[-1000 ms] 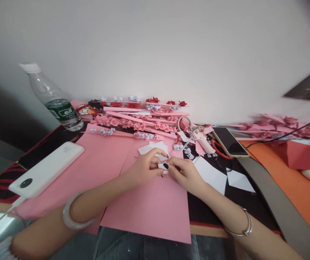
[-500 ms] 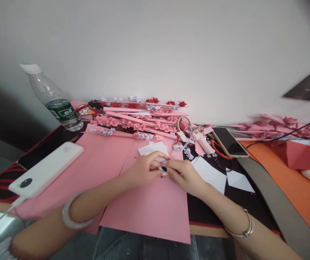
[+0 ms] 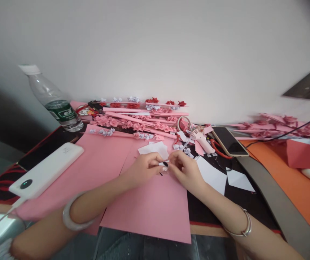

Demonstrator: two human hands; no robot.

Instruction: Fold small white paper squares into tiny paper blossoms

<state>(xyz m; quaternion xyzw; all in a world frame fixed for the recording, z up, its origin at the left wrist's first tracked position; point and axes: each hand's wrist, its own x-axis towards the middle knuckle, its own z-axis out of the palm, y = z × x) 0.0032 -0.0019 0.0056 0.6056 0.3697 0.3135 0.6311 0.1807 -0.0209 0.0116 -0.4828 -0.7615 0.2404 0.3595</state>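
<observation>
Above a pink sheet of paper (image 3: 149,209), both hands meet at a small piece of white paper (image 3: 164,164). My left hand (image 3: 144,168) pinches it between thumb and fingers. My right hand (image 3: 186,169) is closed on its other side, thumb and fingertips pressed at the paper. Fingers cover most of the piece, so its folded shape cannot be made out. Just behind the hands lie white paper squares (image 3: 153,148). More white sheets (image 3: 211,175) rest right of my right hand, beside a loose white piece (image 3: 240,180).
Pink paper stems with flowers (image 3: 138,125) lie along the wall. A glue gun (image 3: 202,141) and a phone (image 3: 230,141) are at back right. A water bottle (image 3: 62,110) and a white power bank (image 3: 46,169) stand and lie left. Orange paper (image 3: 287,180) covers the right.
My right hand's fingers have shifted and lifted slightly, with the knuckles more arched. The white paper between the hands shows a little more. My left hand stays nearly in place.
</observation>
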